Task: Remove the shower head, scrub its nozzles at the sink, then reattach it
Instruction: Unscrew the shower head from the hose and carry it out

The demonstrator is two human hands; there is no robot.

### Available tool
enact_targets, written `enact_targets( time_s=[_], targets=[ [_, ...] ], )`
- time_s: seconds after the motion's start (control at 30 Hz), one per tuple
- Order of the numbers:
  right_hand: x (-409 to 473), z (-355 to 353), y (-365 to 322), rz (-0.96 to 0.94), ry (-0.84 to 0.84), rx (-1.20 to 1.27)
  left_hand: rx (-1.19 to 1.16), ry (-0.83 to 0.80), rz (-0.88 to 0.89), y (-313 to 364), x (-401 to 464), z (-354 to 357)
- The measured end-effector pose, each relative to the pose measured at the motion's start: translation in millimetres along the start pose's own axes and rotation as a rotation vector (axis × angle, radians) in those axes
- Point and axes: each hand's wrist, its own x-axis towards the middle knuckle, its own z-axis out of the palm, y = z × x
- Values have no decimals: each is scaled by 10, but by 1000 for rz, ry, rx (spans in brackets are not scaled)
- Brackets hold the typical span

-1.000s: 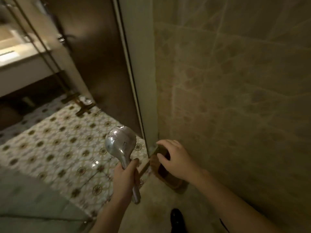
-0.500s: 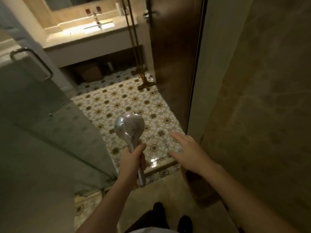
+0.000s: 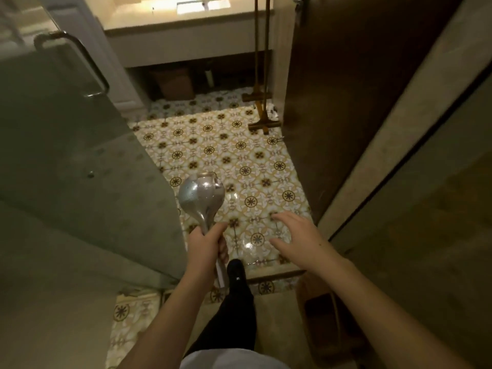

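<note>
My left hand (image 3: 206,242) grips the handle of a chrome shower head (image 3: 201,197), which stands upright with its shiny rounded back toward me; its nozzle face is hidden. No hose is attached to it. My right hand (image 3: 295,233) hovers to the right of it with fingers spread and holds nothing. The lit sink (image 3: 203,5) sits in a pale counter (image 3: 183,25) at the far end of the room, at the top of the view.
A glass shower door (image 3: 80,161) with a metal handle (image 3: 77,62) stands open on my left. A dark wooden door (image 3: 346,89) and stone wall (image 3: 426,209) are on my right. Patterned floor tiles (image 3: 226,155) lead to the counter. A brass rack's feet (image 3: 262,123) stand near the door. My foot (image 3: 237,270) is at the threshold.
The view has swung from the stone wall toward the sink and moved forward. My right hand left the brown object by the wall and spread open. My foot has stepped to the threshold.
</note>
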Motion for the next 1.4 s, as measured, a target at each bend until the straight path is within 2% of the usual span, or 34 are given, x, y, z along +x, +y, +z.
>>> enact_targets(
  time_s=[0.23,0.57,0.93,1.17,1.4],
  targets=[
    [1641,-121,-425,41,-97,-41,-9,-17,-85,623,1390,-123],
    [3292,-197,-1112,-87,-145,-142,-31,-32,-91,1471,2602,-421],
    [4981,-308,-1401,-211,-153,-144,-67,29,-38,2142,3839,-329],
    [6683,-689,-1438,-312,-113,-141,-53,86,50,2923,5329,21],
    [8474,-1159,-1425,-357,-162,-152,-43,149,26,3682,6690,206]
  ],
)
